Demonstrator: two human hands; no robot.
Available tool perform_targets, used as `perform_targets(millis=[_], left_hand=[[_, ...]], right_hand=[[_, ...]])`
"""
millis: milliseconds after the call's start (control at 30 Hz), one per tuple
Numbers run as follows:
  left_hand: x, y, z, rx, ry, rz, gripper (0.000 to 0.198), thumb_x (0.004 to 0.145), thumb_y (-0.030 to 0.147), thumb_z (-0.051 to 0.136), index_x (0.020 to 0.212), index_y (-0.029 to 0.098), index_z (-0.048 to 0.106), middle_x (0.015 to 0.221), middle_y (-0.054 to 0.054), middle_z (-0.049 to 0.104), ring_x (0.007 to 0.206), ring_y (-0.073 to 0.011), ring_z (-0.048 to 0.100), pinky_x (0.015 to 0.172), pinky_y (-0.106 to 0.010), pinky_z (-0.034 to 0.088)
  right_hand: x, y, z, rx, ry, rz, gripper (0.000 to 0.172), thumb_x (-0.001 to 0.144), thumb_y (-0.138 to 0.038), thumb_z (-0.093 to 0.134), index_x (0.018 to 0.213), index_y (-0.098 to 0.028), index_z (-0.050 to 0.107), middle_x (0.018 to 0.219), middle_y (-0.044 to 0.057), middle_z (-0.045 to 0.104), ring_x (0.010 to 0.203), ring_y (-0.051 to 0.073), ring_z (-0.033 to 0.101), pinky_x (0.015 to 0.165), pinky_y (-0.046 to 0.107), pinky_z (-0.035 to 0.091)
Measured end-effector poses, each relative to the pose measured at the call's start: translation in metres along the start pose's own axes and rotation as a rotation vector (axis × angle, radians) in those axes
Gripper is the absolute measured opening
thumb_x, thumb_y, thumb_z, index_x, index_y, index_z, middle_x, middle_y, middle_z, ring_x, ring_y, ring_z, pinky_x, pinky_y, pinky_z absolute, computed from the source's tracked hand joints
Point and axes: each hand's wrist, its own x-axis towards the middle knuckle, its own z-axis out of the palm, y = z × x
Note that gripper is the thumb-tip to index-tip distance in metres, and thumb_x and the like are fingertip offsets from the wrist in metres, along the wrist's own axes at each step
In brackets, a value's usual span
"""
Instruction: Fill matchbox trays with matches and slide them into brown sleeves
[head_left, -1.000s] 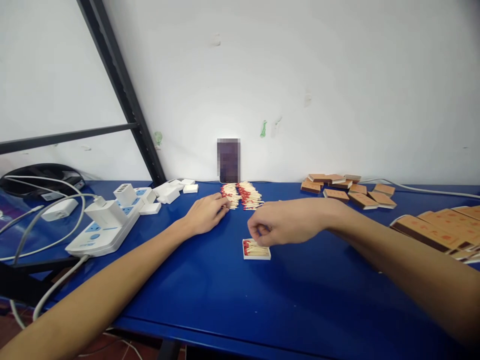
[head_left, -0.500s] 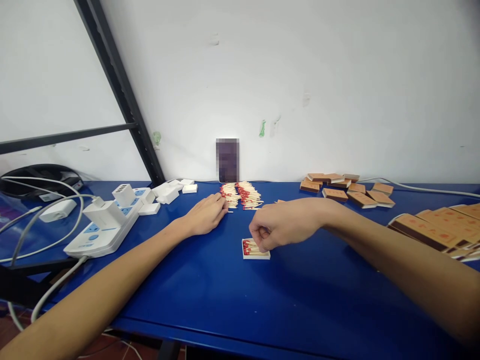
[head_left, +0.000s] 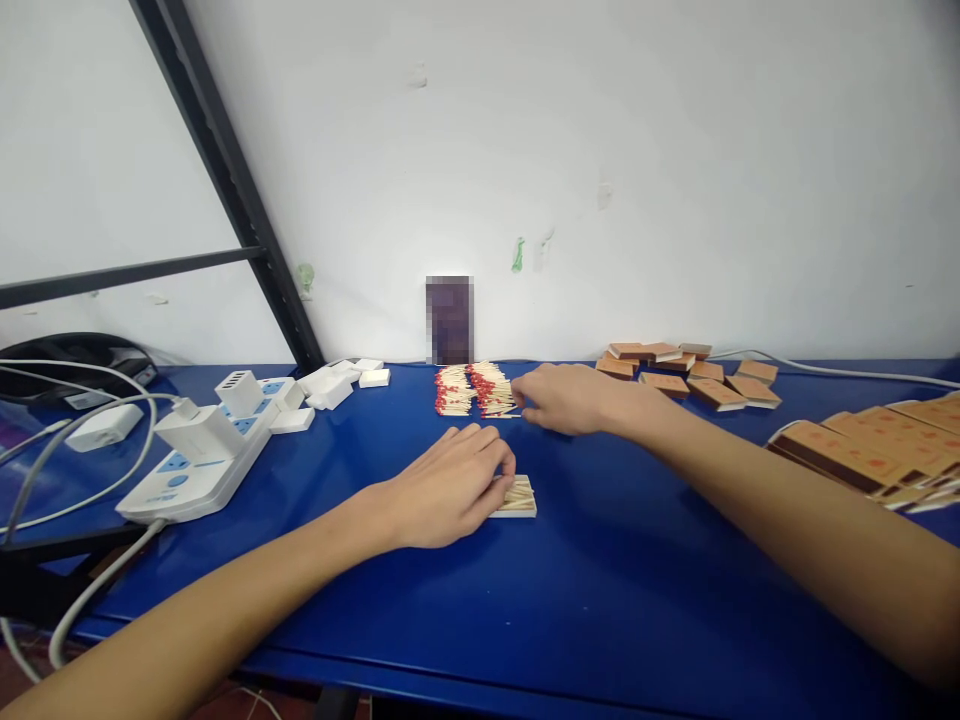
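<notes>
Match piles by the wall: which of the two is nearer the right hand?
The right pile, lying between the right hand and the left pile.

A smooth, glossy finish was shown by the table (head_left: 637, 580); the power strip (head_left: 193, 490) was seen to be plastic, the matchsticks (head_left: 457, 392) plain wood, the matchboxes (head_left: 716, 393) matt, paper-like card.

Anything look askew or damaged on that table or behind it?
Nothing major: the right match pile slants and fans out unevenly, while the left match pile lies straighter. Green smudges and scuffs mar the pale wall behind.
</notes>
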Motion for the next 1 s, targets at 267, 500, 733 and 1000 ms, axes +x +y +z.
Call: perform_targets(millis=[267,500,733,1000], left_hand=[[0.005,-0.041,-0.001,0.047,0.154,-0.083,0.018,0.094,0.023,0.041,0.099,0.019,0.057,0.093,-0.002,0.063,0.084,-0.0176,0.057,0.081,-0.033,0.037],[0.007,-0.096,-0.004,0.091,0.302,-0.248,0.018,0.089,0.023,0.045,0.083,0.017,0.062,0.055,0.004,0.056,0.051,-0.0120,0.051,0.065,-0.027,0.037],[0.011,-0.084,0.003,-0.033,0.187,-0.173,0.016,0.091,0.027,0.050,0.092,0.019,0.064,0.062,0.004,0.059,0.055,-0.0114,0.052,0.057,-0.023,0.035],[0.028,-0.066,0.014,0.093,0.141,-0.159,0.017,0.094,0.028,0.050,0.097,0.022,0.065,0.083,-0.001,0.063,0.076,-0.0174,0.058,0.065,-0.027,0.040]], right_hand=[[0.018,-0.001,0.031,-0.015,0.026,-0.009,0.029,0.096,-0.024,0.036,0.104,-0.013,0.062,0.103,0.018,0.068,0.088,0.028,0.066,0.066,0.033,0.042],[-0.001,0.001,0.000,0.096,-0.074,-0.174,0.020,0.091,-0.025,0.042,0.088,-0.017,0.060,0.087,0.009,0.066,0.070,0.019,0.059,0.058,0.028,0.036],[-0.028,-0.024,-0.029,0.292,-0.333,-0.349,0.014,0.084,-0.020,0.046,0.071,-0.020,0.053,0.065,-0.001,0.055,0.053,0.012,0.041,0.050,0.027,0.027],[-0.012,-0.015,-0.009,0.199,-0.148,-0.190,0.010,0.086,-0.019,0.048,0.088,-0.019,0.057,0.081,0.004,0.059,0.064,0.016,0.050,0.055,0.027,0.031]])
